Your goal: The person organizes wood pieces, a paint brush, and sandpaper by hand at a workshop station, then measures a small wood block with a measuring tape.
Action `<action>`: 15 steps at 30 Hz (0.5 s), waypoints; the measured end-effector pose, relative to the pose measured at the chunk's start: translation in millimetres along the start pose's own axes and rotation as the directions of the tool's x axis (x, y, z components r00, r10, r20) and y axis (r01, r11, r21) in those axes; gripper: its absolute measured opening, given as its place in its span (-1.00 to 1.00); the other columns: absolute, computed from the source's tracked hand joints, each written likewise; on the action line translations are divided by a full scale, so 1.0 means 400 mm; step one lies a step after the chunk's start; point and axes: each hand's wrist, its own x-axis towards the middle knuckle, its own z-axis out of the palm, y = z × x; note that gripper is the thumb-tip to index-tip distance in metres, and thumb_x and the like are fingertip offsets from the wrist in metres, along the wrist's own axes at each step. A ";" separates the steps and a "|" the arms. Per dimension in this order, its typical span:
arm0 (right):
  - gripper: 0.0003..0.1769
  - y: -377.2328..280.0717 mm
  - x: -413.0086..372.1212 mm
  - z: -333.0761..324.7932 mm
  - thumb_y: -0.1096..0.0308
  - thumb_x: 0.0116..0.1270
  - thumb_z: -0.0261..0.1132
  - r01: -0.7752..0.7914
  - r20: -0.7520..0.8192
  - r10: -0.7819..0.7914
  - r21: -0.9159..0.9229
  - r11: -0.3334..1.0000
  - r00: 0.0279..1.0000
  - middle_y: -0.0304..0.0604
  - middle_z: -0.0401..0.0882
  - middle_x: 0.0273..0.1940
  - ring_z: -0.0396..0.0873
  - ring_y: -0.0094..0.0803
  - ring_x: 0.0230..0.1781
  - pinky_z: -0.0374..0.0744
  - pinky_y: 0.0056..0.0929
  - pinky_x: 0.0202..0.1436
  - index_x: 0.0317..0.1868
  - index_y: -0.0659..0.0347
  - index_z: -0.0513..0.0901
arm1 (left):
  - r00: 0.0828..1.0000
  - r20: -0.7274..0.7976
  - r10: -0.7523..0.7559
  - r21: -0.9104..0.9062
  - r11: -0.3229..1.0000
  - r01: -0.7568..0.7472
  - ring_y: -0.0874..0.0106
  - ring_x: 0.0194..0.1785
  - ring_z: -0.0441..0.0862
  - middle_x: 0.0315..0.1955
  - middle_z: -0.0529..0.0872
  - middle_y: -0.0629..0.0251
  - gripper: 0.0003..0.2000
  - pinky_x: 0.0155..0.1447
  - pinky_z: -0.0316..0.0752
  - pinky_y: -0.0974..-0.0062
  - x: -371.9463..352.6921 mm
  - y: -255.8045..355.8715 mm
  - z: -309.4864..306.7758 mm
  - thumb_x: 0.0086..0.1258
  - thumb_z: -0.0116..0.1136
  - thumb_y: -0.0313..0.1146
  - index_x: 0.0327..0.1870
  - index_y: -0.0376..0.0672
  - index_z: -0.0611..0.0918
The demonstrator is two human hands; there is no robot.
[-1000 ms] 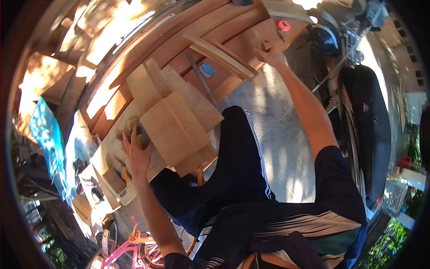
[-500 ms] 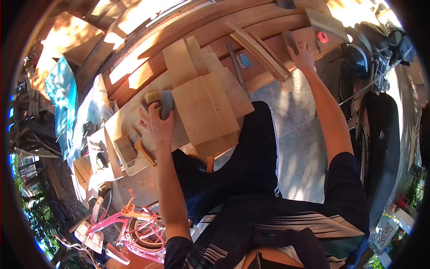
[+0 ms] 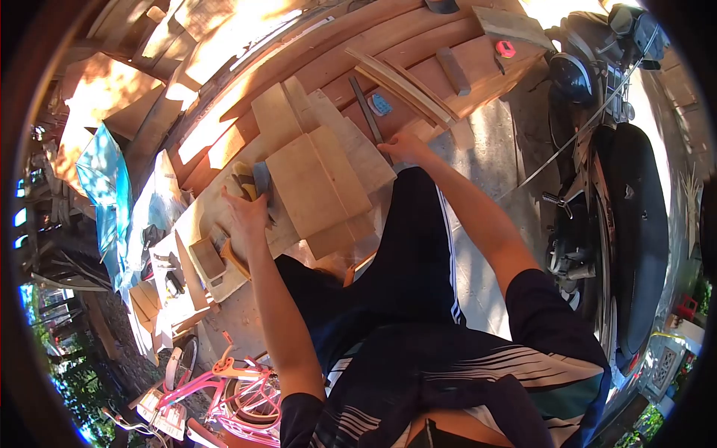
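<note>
My left hand (image 3: 248, 215) rests on the plywood board (image 3: 287, 237), thumb and fingers apart. Just beyond its fingertips lie a yellow-and-dark tool (image 3: 245, 178) and a grey-blue block (image 3: 262, 181), whose exact kinds I cannot make out. My right hand (image 3: 405, 148) is at the near end of a long, narrow dark strip (image 3: 365, 109), fingers closed on that end. Between the hands, flat wooden panels (image 3: 317, 179) lie stacked on the board. A small wood block (image 3: 207, 258) and a curved wooden piece (image 3: 236, 261) sit left of my left wrist.
Thin wooden strips (image 3: 399, 86), a blue patterned item (image 3: 380, 104), a grey-brown block (image 3: 452, 71) and a pink tape measure (image 3: 506, 49) lie on reddish planks. A motorbike (image 3: 635, 239) stands at right, a pink bicycle (image 3: 224, 392) at lower left. Blue plastic sheeting (image 3: 104, 187) hangs at left.
My right hand has left the grey-brown block and moved left and nearer, to the end of the dark strip. My left hand has drawn slightly back from the grey-blue block. The view has shifted.
</note>
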 end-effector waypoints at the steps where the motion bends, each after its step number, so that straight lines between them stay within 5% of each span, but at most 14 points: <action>1: -0.48 0.007 0.013 0.016 -0.10 0.24 0.37 -0.049 -0.007 0.049 0.037 0.998 0.999 0.13 0.74 -0.31 0.73 -0.10 -0.24 0.62 -0.21 -0.16 -0.29 0.30 0.79 | 1.000 0.010 -0.011 0.021 1.000 0.011 -0.02 0.33 0.49 0.25 0.51 -0.21 0.03 0.41 0.35 0.11 0.008 0.001 0.000 0.04 0.52 -0.23 0.52 -0.17 0.09; 5: -0.42 0.053 0.045 0.077 -0.14 0.26 0.37 -0.093 -0.092 0.095 0.023 0.995 0.991 0.06 0.74 -0.34 0.73 -0.16 -0.30 0.63 -0.25 -0.19 -0.25 0.34 0.77 | 0.991 0.132 -0.015 -0.172 0.984 0.038 0.14 0.19 0.62 0.14 0.64 -0.06 -0.17 0.26 0.48 0.27 0.039 -0.023 -0.016 0.09 0.47 -0.34 0.41 -0.32 0.28; 11: -0.53 0.003 0.016 0.050 0.00 0.30 0.41 -0.295 0.217 0.229 0.345 0.891 0.949 -0.06 0.70 -0.39 0.67 -0.34 -0.41 0.58 -0.36 -0.36 -0.28 0.36 0.70 | 0.966 0.259 0.029 -0.512 0.852 0.112 0.39 -0.04 0.64 0.03 0.67 0.12 -0.39 0.01 0.51 0.45 0.080 -0.069 -0.042 0.21 0.44 -0.43 0.28 -0.35 0.46; 15: -0.71 0.011 0.012 0.077 0.21 0.38 0.38 -0.048 0.086 0.000 0.558 0.828 0.996 -0.17 0.67 -0.38 0.59 -0.48 -0.46 0.53 -0.44 -0.41 -0.21 0.32 0.64 | 0.973 0.218 0.078 -0.666 0.740 0.091 0.43 -0.03 0.63 0.01 0.66 0.22 -0.37 0.02 0.49 0.48 0.119 -0.069 -0.164 0.22 0.47 -0.42 0.30 -0.32 0.44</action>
